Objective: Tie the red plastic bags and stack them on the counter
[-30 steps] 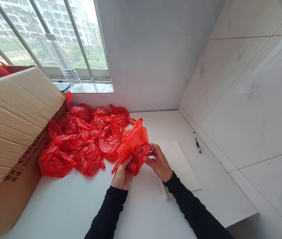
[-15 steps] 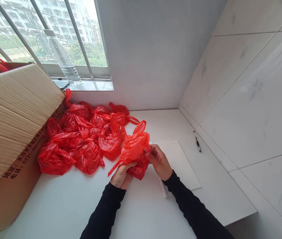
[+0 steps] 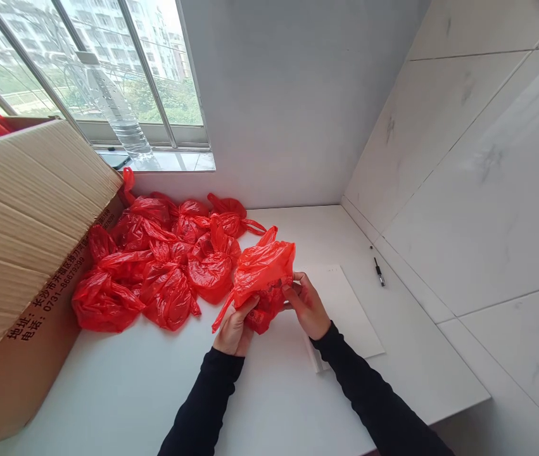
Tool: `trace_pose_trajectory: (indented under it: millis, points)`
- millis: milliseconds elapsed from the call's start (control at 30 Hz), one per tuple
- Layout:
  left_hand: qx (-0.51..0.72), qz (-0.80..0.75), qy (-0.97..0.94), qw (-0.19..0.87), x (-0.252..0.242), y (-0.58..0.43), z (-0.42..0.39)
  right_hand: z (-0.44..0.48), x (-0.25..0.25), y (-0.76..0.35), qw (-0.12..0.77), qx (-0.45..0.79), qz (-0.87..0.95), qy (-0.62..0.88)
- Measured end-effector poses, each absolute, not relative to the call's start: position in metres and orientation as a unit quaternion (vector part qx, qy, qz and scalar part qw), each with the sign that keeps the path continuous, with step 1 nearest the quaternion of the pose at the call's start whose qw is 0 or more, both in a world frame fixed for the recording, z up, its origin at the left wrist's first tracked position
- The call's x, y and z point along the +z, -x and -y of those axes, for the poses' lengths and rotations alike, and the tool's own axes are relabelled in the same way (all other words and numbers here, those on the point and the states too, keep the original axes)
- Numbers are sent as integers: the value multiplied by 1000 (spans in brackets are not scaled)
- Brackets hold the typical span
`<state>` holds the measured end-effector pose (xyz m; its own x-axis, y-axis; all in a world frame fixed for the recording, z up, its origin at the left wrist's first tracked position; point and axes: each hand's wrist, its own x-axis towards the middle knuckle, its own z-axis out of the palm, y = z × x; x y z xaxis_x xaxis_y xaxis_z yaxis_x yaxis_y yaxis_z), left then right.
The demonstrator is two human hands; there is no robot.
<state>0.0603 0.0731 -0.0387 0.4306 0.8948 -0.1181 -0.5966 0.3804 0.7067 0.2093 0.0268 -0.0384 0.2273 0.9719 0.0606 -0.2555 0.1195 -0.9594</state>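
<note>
Between both hands, above the white table [image 3: 126, 386], is a crumpled red plastic bag [image 3: 265, 259] with loop handles sticking up and dark print low on its side. My left hand [image 3: 235, 329] grips its lower left, thumb over the film. At the bag's right side my right hand [image 3: 308, 307] pinches the film between thumb and fingers. Whatever the bag contains is hidden. Left of it lie several knotted, filled red plastic bags [image 3: 215, 266] in a close group.
A tall cardboard box [image 3: 26, 209] stands at the left, a red bag handle showing inside. Under my right forearm lies a white notebook or pad [image 3: 345, 310]. A black pen [image 3: 379, 272] rests near the tiled wall. A water bottle [image 3: 120, 114] stands on the window sill.
The bag in my hands has spread wider at its upper right and tipped slightly. Both hands have shifted a little; the other bags stay put.
</note>
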Motion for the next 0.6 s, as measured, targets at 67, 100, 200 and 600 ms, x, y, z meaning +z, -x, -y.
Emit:
trace_pose_trajectory:
  millis: [67,100,200,600]
  points:
    - [478,-262,-297,784,-39,-61,-73,-27,-40,-209,631,486,397,457]
    - [482,-267,-298,780,-38,-62,-72,-27,-40,-209,629,487,399,457]
    - [494,-285,-298,765,-38,-63,-72,-27,-41,-209,634,484,398,454]
    - [459,-263,-313,789,-43,-58,-71,-28,-45,-213,653,448,389,470]
